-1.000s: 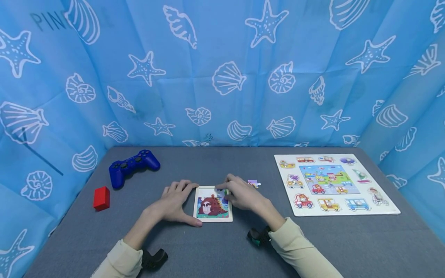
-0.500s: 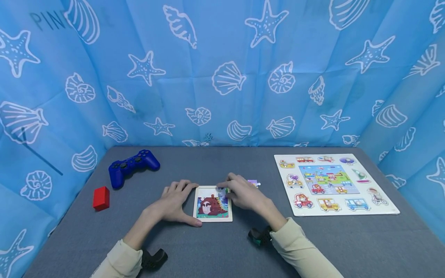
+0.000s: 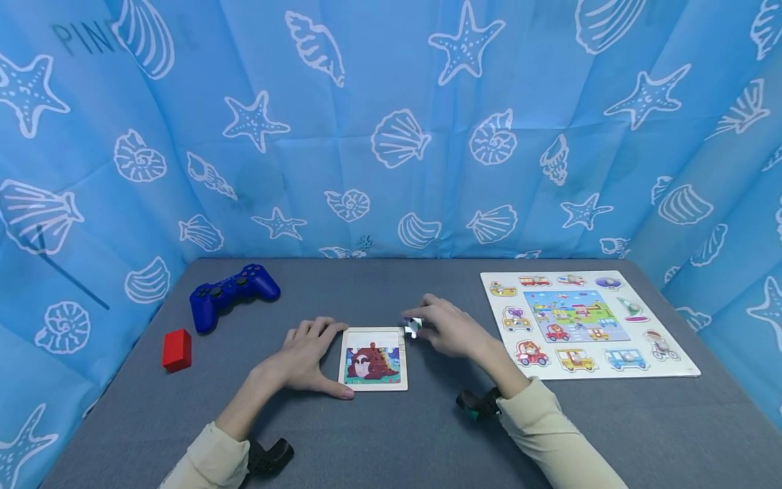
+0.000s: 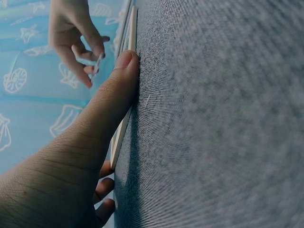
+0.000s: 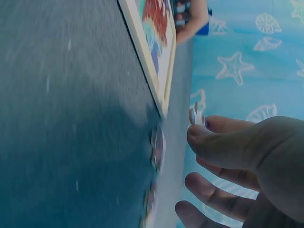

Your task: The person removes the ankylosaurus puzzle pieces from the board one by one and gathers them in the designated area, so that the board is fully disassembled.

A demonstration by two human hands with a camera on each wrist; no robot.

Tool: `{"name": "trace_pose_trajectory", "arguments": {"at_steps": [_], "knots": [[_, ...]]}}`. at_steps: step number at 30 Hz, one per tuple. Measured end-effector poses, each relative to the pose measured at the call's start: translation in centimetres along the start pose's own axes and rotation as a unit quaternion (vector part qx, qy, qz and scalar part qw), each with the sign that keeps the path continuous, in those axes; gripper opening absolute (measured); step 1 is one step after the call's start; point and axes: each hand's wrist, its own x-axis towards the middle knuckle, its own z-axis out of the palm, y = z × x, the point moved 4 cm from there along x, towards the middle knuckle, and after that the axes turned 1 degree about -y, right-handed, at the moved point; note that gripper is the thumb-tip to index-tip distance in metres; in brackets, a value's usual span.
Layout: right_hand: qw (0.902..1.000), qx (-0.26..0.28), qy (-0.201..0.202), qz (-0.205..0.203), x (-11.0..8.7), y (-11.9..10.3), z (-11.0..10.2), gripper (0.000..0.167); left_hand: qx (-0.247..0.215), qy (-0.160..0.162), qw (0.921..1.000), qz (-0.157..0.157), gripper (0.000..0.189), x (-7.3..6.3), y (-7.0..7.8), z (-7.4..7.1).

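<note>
A small square jigsaw puzzle tray (image 3: 374, 388) with a pale wooden rim lies at the middle of the table. Red-brown creature artwork fills its lower part, while the upper strip is pale and bare. My left hand (image 3: 308, 358) holds the tray by its left side, index finger at the top-left corner and thumb along the near edge. Just off the tray's upper right corner, my right hand (image 3: 452, 329) pinches a puzzle piece (image 3: 413, 327) between thumb and index finger. In the right wrist view this piece (image 5: 197, 116) is raised, seen edge-on. Below it lie loose puzzle pieces (image 5: 159, 149).
A blue game controller (image 3: 235, 293) and a red block (image 3: 177, 350) lie on the left. To the right is a large white vehicle puzzle board (image 3: 504, 326). A blue shell-print curtain (image 3: 342, 163) hangs behind the grey table (image 3: 379, 441).
My right hand has moved right, off the tray's upper right part, carrying a puzzle piece with it. The tray's upper strip is now uncovered. My left hand has stayed put.
</note>
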Motion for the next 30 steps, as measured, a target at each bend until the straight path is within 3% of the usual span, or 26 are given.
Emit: {"name": "trace_pose_trajectory", "arguments": {"at_steps": [19, 30], "knots": [[0.9982, -0.042, 0.007, 0.042, -3.2, 5.5, -3.4, 0.037, 0.002, 0.003, 1.0, 0.001, 0.119, 0.0, -0.1, 0.1], [0.9981, -0.039, -0.012, 0.047, -3.9, 7.2, -3.3, 0.035, 0.002, 0.003, 1.0, 0.001, 0.119, 0.1, -0.2, 0.2]]}}
